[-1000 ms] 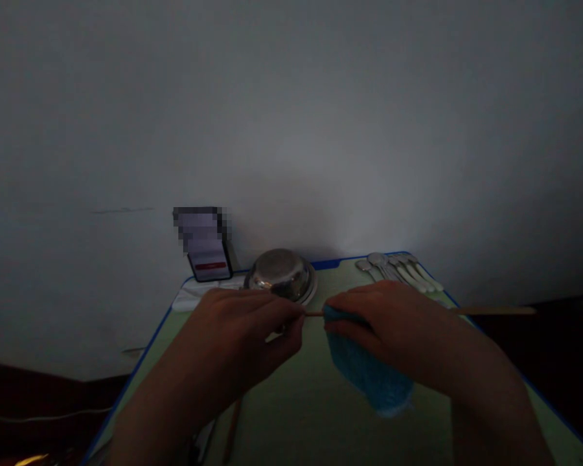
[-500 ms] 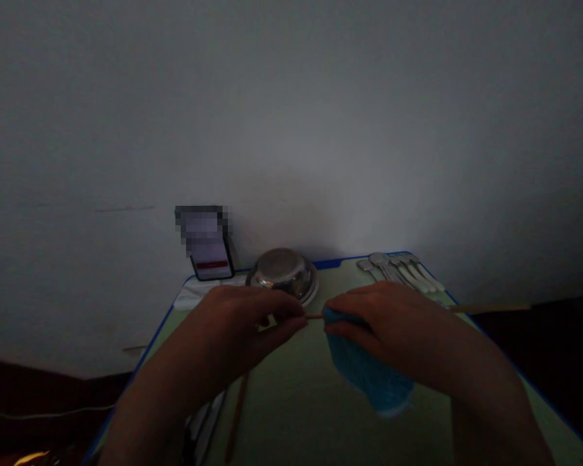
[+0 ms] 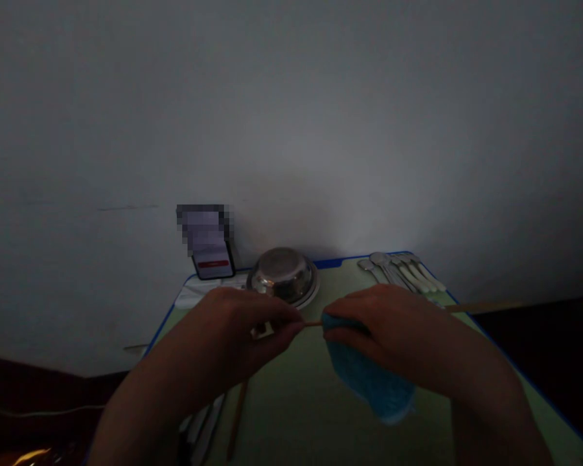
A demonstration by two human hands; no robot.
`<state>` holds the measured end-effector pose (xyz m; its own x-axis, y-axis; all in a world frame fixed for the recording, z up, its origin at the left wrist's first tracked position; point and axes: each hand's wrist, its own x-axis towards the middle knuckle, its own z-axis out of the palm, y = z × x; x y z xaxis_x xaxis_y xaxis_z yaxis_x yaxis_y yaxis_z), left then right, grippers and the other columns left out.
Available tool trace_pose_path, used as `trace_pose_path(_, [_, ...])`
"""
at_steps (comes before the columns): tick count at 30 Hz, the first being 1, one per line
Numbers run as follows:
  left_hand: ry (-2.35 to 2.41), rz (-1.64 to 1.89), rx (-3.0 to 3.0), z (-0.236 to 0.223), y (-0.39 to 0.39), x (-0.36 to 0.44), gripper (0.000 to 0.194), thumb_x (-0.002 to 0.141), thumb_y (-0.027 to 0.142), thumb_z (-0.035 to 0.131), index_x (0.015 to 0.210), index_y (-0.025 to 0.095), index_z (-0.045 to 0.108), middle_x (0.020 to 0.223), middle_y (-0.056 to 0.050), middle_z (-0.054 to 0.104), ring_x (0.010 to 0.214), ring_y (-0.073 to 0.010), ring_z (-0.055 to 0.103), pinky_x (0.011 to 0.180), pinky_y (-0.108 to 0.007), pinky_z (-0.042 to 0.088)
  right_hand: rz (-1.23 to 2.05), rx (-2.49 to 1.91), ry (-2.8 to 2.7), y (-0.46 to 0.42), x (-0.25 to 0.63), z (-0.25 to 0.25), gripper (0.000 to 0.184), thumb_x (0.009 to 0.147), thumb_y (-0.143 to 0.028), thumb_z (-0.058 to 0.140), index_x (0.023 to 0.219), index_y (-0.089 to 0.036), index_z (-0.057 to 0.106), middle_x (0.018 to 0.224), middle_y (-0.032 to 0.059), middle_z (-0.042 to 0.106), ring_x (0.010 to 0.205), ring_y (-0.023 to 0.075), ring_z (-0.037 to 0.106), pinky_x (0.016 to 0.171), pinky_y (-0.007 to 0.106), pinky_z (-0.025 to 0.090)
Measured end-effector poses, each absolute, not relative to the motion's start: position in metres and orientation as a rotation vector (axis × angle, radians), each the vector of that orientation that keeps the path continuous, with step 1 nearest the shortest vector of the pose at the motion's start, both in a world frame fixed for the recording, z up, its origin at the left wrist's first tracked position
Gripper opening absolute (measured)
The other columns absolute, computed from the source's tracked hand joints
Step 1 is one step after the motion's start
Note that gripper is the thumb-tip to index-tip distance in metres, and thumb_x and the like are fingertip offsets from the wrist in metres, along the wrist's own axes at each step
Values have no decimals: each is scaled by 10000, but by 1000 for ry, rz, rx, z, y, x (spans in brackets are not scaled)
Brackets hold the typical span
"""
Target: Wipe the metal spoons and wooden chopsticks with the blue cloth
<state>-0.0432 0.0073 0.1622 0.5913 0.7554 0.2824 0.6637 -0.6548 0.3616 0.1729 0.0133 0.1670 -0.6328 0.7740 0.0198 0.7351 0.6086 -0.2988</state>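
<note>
My left hand [image 3: 257,327] pinches a thin reddish-brown chopstick [image 3: 313,323] between thumb and fingers, level above the table. My right hand [image 3: 374,323] is closed on a blue cloth [image 3: 369,382], folded around the chopstick's right part and hanging down below the fingers. Only a short piece of the stick shows between the hands; the rest is hidden. Another brown chopstick [image 3: 238,421] lies on the table under my left forearm, beside some knives [image 3: 208,424] that my arm partly covers.
The green table [image 3: 301,414] has a blue edge and meets a grey wall. At its back stand an upturned metal bowl [image 3: 282,272] and a propped phone [image 3: 212,255] beside white material [image 3: 194,294]. Several spoons and forks [image 3: 403,268] lie at back right.
Both hands have dropped slightly with the chopstick, and my left hand has shifted a little to the left. The cloth stays in my right hand's grip.
</note>
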Motion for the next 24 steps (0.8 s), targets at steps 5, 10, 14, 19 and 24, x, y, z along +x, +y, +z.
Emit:
trace_pose_path(5, [1191, 627, 2692, 161, 7, -39, 109, 796, 199, 580, 854, 227, 669, 659, 40, 682, 549, -99, 609, 519, -199, 420, 407, -1281, -2673, 13, 173, 167, 257, 872, -363, 440, 930, -231, 652, 849, 45, 694, 802, 190, 632, 700, 314, 421])
trace_pose_path(10, [1239, 568, 2730, 160, 9, -35, 113, 790, 166, 552, 812, 193, 660, 628, 25, 649, 538, -107, 582, 528, -210, 415, 394, -1273, -2669, 13, 173, 167, 235, 864, -342, 461, 944, -233, 654, 848, 44, 693, 798, 188, 632, 690, 305, 422])
trace_pose_path(14, [1203, 577, 2643, 161, 12, -38, 112, 806, 185, 551, 796, 197, 662, 624, 31, 653, 538, -89, 584, 510, -178, 404, 395, -1281, -2678, 13, 173, 167, 241, 867, -351, 451, 906, -231, 657, 827, 38, 692, 773, 181, 629, 680, 301, 421])
trace_pose_path(19, [1185, 570, 2599, 161, 11, -41, 108, 828, 232, 564, 847, 232, 670, 651, 47, 681, 533, -78, 602, 512, -169, 408, 399, -1310, -2687, 14, 172, 167, 233, 865, -357, 451, 903, -243, 651, 845, 31, 692, 790, 190, 629, 685, 311, 422])
trace_pose_path(24, [1224, 514, 2639, 163, 9, -38, 112, 828, 249, 558, 821, 233, 668, 652, 39, 678, 557, -103, 611, 528, -198, 411, 402, -1306, -2681, 14, 172, 166, 230, 865, -362, 450, 927, -251, 642, 858, 29, 693, 805, 199, 631, 694, 324, 427])
